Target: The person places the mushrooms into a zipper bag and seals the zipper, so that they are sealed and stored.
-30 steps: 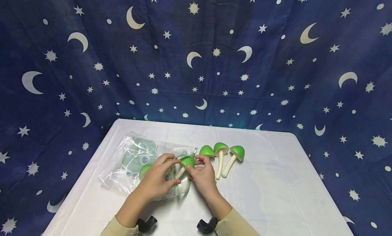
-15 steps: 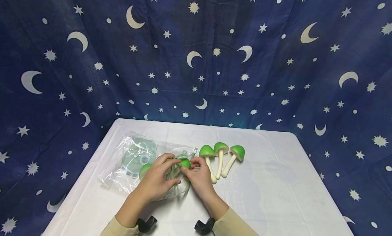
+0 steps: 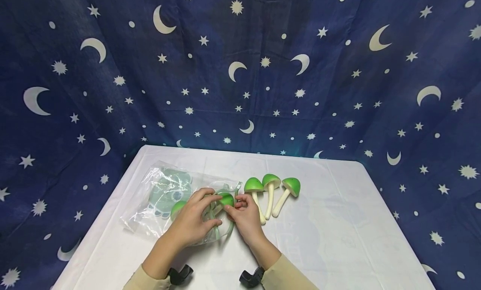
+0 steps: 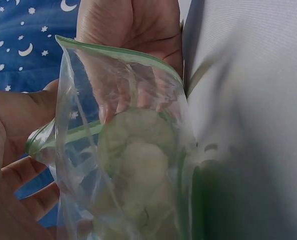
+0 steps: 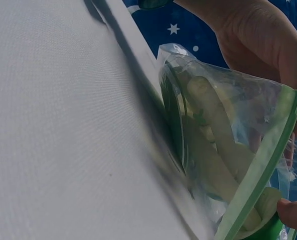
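A clear zip bag (image 3: 144,217) with a green zip strip lies on the table. My left hand (image 3: 193,219) holds its mouth apart, thumb and fingers spread along the opening. My right hand (image 3: 246,220) pinches a toy mushroom (image 3: 226,199) by its green cap at the bag's mouth. In the right wrist view the pale stem points into the bag and a thumb (image 5: 293,215) presses the cap (image 5: 268,230). Another green cap (image 3: 177,208) shows inside the bag, partly behind my left hand. Pale stems (image 5: 221,120) are visible through the plastic.
Three green-capped toy mushrooms (image 3: 271,181) lie side by side just right of my right hand. A pale green printed figure (image 3: 170,189) shows on the bag. Dark blue cloth (image 3: 240,72) with moons and stars hangs behind the white table (image 3: 338,223).
My right hand has moved slightly left, and the mushroom's stem has slid into the bag, leaving the cap at the mouth. The left hand has stayed in place.
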`<state>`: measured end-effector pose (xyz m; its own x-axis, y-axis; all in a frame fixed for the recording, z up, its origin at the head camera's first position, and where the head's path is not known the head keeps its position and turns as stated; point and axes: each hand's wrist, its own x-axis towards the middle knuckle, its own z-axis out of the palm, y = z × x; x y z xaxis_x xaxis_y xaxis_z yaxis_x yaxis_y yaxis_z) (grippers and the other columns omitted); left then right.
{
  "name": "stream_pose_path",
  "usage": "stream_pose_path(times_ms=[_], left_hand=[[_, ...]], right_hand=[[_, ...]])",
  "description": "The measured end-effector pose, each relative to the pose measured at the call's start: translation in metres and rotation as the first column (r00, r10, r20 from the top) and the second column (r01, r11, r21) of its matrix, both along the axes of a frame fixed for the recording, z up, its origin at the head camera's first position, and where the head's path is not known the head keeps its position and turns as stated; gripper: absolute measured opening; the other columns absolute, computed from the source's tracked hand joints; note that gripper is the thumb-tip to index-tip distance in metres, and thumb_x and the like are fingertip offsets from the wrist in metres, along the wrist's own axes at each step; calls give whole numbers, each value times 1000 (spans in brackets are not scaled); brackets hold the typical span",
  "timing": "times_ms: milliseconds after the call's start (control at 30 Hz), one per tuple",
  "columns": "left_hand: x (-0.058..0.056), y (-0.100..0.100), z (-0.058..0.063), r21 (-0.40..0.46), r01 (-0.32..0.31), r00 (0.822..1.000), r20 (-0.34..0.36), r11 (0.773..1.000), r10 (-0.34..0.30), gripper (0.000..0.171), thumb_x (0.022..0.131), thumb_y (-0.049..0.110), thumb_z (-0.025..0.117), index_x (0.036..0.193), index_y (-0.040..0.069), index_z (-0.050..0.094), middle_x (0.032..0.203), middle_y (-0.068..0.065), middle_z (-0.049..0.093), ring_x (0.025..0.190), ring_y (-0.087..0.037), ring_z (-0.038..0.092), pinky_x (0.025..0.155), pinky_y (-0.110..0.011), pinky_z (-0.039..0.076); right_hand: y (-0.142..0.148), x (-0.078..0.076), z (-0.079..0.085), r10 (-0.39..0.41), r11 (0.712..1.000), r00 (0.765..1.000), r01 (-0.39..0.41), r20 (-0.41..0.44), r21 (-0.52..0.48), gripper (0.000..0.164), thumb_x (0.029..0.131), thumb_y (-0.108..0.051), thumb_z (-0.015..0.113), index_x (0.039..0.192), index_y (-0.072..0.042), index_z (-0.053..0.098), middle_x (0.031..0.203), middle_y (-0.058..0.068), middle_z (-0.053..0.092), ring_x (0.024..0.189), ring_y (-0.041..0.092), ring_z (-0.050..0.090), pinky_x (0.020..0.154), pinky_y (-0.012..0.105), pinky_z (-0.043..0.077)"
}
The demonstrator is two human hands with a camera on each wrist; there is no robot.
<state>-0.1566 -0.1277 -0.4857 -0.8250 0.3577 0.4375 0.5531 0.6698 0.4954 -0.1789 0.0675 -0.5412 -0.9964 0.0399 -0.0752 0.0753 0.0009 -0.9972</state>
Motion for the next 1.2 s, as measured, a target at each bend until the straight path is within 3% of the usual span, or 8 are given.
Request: stream_pose_path(times_ms=[200, 467, 900, 1200], left_hand=[[-1, -1, 0, 6, 9, 1000, 2, 1000, -9, 68, 73, 19, 100, 135, 15, 72, 143, -6, 63, 138, -28, 60, 111, -50, 56], [-1, 0, 1, 9, 26, 1000, -14, 1000, -26, 69, 72, 19, 101, 134, 12, 72, 141, -9, 64, 136, -28, 61, 110, -49, 57], [-3, 3, -1, 5, 37, 999, -37, 999, -37, 69, 70, 17, 102, 133, 14, 72, 139, -10, 66, 132, -28, 63, 106, -51, 59], [-3, 2, 0, 22, 49, 999, -23, 999, -49, 68, 71, 16, 101, 133, 15, 72, 140, -8, 65, 134, -26, 62, 110, -49, 57]], right_hand=[[0, -1, 0, 7, 1000, 1000, -7, -1, -16, 49, 88, -4, 83, 131, 2, 59, 113, 17, 63, 89, 14, 65, 74, 26, 66], [-2, -2, 0, 23, 999, 1000, -22, 8, -24, 51, 82, 15, 58, 131, 2, 60, 123, 24, 64, 102, 27, 69, 79, 32, 68], [1, 0, 4, 163, 987, 986, -163, -28, -1, 57, 84, 18, 48, 138, 3, 55, 137, 26, 68, 115, 39, 69, 89, 37, 65], [0, -2, 3, 285, 953, 958, -286, -20, -106, 64, 83, 19, 41, 144, 2, 50, 147, 28, 60, 120, 41, 68, 90, 39, 67]])
